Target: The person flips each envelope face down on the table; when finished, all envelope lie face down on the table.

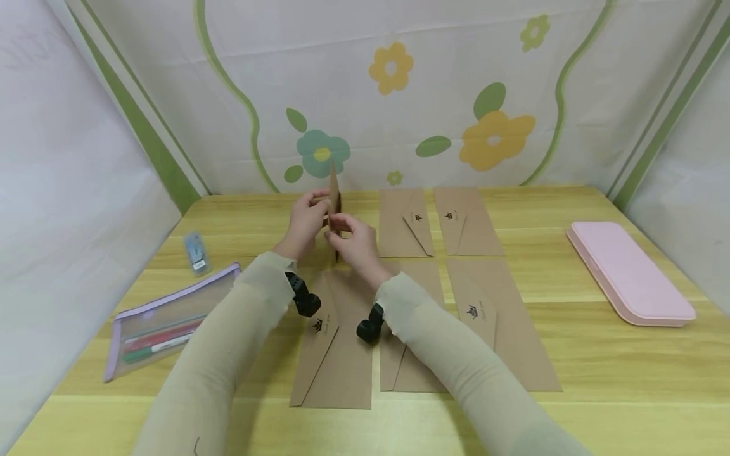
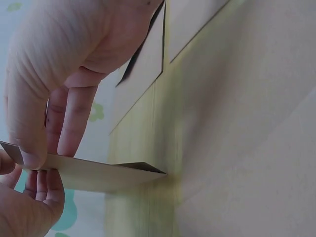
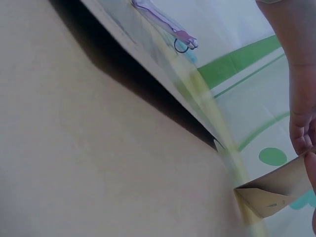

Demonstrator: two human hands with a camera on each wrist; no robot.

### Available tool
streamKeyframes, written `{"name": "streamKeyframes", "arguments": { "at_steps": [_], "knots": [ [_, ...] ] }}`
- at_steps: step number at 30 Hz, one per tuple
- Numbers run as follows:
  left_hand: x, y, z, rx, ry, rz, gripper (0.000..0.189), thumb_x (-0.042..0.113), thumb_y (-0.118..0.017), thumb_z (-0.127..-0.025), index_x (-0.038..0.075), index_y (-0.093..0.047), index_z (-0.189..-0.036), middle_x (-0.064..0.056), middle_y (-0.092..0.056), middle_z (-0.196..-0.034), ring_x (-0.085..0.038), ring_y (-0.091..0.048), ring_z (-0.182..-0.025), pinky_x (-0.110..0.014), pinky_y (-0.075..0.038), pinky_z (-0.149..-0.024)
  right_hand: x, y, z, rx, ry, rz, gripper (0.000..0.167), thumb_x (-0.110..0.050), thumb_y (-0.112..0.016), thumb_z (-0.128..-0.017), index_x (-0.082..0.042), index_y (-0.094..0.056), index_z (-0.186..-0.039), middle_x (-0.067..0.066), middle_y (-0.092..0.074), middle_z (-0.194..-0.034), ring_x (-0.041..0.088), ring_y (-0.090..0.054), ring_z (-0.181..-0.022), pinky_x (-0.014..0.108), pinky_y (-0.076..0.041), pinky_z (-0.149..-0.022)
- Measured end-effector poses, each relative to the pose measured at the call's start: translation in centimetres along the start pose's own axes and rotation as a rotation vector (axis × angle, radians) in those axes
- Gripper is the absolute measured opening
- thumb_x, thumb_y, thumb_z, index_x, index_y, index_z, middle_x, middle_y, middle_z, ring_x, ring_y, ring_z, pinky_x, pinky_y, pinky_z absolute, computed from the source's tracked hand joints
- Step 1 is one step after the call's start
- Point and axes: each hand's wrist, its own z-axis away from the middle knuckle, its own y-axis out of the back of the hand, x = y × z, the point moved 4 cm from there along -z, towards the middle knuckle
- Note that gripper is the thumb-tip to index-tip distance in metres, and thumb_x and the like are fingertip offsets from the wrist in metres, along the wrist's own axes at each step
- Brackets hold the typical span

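Observation:
Near the back of the table, a brown paper envelope [image 1: 334, 183] stands on edge, seen almost edge-on in the head view. My left hand [image 1: 305, 221] pinches it from the left side. From the right, my right hand [image 1: 355, 244] holds its near edge between thumb and fingers. In the left wrist view the envelope [image 2: 98, 175] runs between both hands, with a fold lifted at its lower end. A pointed flap shows on the envelope [image 3: 276, 187] in the right wrist view. The far fingers are partly hidden behind the paper.
Several brown envelopes with crown prints lie flat, including one front left [image 1: 348, 354] and one back right [image 1: 476, 228]. A mesh pencil pouch [image 1: 165, 316] with pens and a small clear blue case [image 1: 196, 253] lie left. A pink case [image 1: 630, 272] sits right.

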Motion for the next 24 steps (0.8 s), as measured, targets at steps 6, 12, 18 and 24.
{"name": "streamKeyframes", "arguments": {
  "at_steps": [6, 12, 18, 24],
  "knots": [
    [-0.1, -0.3, 0.2, -0.020, 0.028, 0.041, 0.037, 0.009, -0.048, -0.091, 0.010, -0.052, -0.128, -0.013, -0.049, -0.126, -0.026, -0.049, -0.116, -0.038, -0.045, -0.095, 0.1, 0.3, 0.4, 0.051, 0.041, 0.035, 0.021, -0.007, -0.065, -0.084, -0.003, -0.066, -0.104, 0.014, -0.068, -0.102, 0.021, -0.063, -0.094, 0.034, -0.054, -0.079],
    [-0.3, -0.9, 0.6, -0.045, 0.024, 0.051, 0.036, 0.010, -0.049, -0.091, 0.009, -0.053, -0.126, -0.016, -0.050, -0.126, -0.028, -0.050, -0.115, -0.038, -0.047, -0.093, 0.2, 0.7, 1.0, 0.151, 0.054, 0.037, 0.017, -0.009, -0.066, -0.083, -0.004, -0.068, -0.099, 0.010, -0.070, -0.094, 0.019, -0.064, -0.086, 0.025, -0.054, -0.069],
    [-0.1, -1.4, 0.9, -0.068, -0.006, 0.023, 0.037, 0.009, -0.047, -0.092, 0.005, -0.051, -0.129, -0.015, -0.053, -0.125, -0.026, -0.054, -0.112, -0.037, -0.047, -0.094, 0.5, 1.1, 1.3, 0.291, 0.048, 0.009, 0.013, -0.006, -0.065, -0.081, -0.001, -0.068, -0.093, 0.010, -0.069, -0.086, 0.019, -0.064, -0.079, 0.022, -0.053, -0.062],
    [-0.1, -1.5, 1.3, -0.095, -0.016, 0.003, 0.036, 0.011, -0.048, -0.094, 0.004, -0.051, -0.129, -0.016, -0.053, -0.125, -0.027, -0.053, -0.114, -0.037, -0.043, -0.098, 1.0, 1.7, 1.4, 0.467, 0.008, -0.077, 0.009, 0.000, -0.065, -0.078, 0.003, -0.064, -0.087, 0.015, -0.067, -0.083, 0.020, -0.063, -0.076, 0.021, -0.052, -0.062]
  ]
}}
